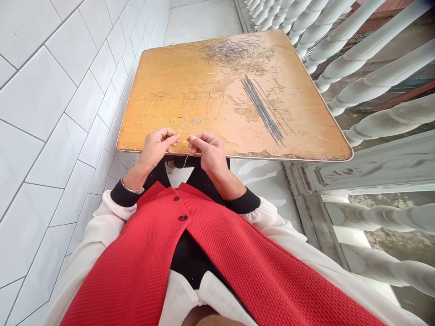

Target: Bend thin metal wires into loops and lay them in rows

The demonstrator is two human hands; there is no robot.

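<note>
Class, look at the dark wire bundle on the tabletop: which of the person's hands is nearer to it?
Right. The right hand lies left of the dark wire bundle; the left hand lies farther left, beyond the right hand.

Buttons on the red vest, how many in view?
2. The upper dark button and the lower dark button sit in a line down the front of the red knit vest, near its top. Any further down could be hidden.
</note>
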